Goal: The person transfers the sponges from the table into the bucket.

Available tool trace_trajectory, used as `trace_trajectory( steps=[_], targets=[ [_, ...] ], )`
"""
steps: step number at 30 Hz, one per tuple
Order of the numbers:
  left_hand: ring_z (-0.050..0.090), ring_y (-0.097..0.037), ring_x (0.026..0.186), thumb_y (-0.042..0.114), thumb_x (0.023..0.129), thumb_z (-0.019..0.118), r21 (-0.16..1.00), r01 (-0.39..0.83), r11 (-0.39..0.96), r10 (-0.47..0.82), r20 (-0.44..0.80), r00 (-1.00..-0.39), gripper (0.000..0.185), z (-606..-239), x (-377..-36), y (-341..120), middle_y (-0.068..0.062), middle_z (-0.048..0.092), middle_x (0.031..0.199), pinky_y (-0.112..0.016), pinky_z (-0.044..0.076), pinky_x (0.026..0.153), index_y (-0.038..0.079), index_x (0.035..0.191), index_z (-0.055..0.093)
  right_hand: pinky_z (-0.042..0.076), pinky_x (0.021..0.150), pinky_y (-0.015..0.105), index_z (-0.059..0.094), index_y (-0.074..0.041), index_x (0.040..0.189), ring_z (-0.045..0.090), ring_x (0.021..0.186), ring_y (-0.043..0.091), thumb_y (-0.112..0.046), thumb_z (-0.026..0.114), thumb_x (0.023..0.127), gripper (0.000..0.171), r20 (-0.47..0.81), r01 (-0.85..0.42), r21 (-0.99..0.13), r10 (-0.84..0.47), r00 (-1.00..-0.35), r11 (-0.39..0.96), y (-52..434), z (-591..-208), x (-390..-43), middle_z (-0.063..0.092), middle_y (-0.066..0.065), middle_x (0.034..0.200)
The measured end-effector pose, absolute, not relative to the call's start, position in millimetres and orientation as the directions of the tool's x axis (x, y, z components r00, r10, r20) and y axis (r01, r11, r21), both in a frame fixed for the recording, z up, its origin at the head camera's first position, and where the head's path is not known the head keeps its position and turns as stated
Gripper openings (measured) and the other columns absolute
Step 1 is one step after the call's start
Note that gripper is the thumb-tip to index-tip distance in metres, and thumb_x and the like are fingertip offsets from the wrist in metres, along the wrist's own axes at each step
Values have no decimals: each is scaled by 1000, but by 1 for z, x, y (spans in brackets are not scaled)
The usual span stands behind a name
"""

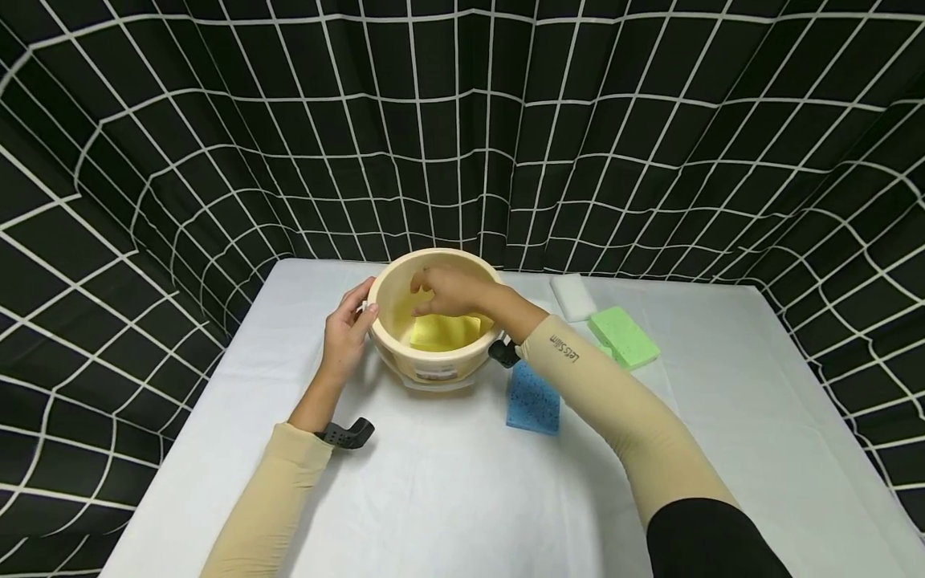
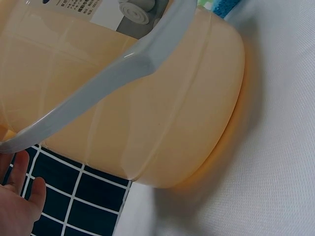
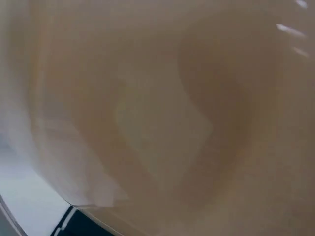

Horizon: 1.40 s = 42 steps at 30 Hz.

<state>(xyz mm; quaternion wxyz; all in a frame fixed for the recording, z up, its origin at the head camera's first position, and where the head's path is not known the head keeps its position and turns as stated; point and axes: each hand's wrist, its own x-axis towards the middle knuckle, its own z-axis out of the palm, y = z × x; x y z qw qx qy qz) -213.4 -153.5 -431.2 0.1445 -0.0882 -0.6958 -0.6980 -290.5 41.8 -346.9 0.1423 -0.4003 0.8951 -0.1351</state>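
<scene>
Fingers (image 1: 417,282), R hand (image 1: 454,291): parted, inside bucket (image 1: 393,345) nr yel. sponge (image 1: 444,332); L hand (image 1: 343,331): gripping rim.

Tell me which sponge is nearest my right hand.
The yellow sponge: it lies inside the bucket beneath your right hand, while the blue sponge, green sponge and white block are outside on the table.

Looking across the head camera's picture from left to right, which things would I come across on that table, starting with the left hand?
Left hand → cream bucket → blue sponge → white block → green sponge.
</scene>
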Motion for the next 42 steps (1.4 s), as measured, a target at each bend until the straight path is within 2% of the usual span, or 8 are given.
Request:
trace_trajectory(
  steps=[5,13,23,29,37,42],
  targets=[
    [46,-17,129,2,97,52,949,316,9,-60,316,-947,46,-432,-213,-154,-20,44,145,-10,45,100,-6,142,44,50,96,37,63,-5,123,59,109,25,-35,64,92,44,-75,-681,-386,-757,-649,623,48,-336,-289,63,12,120],
    [44,-22,132,2,97,52,945,326,20,-69,326,-943,46,-430,-213,-155,-20,45,145,-10,44,102,-6,141,45,51,96,40,65,-10,122,58,114,30,-36,65,92,40,-15,-643,-428,-717,-697,635,61,-312,-281,61,10,120],
    [44,-21,134,2,97,52,947,322,21,-83,322,-943,45,-429,-213,-154,-19,45,145,-8,43,101,-6,141,45,51,95,41,64,-10,124,56,114,27,-37,65,92,41,56,-599,-452,-649,-759,661,92,-290,-266,59,10,122],
    [43,-22,136,6,98,53,950,309,41,-76,312,-947,46,-432,-212,-154,-18,44,145,-9,41,104,-4,142,44,52,92,41,66,-10,121,57,107,26,-36,66,91,40,110,-591,-433,-611,-784,681,120,-286,-259,60,10,121],
    [44,-18,133,5,98,52,948,316,35,-81,318,-945,45,-433,-211,-154,-18,45,146,-8,42,102,-5,142,45,52,94,45,65,-8,122,54,113,28,-32,67,91,39,108,-521,-434,-532,-840,735,162,-290,-254,59,11,123],
    [42,-21,136,6,99,52,948,315,37,-82,317,-945,45,-432,-210,-154,-17,45,147,-8,41,103,-4,142,45,49,93,47,65,-6,121,53,112,30,-29,67,91,38,118,-470,-432,-469,-875,770,189,-299,-256,59,12,119]
  ],
)
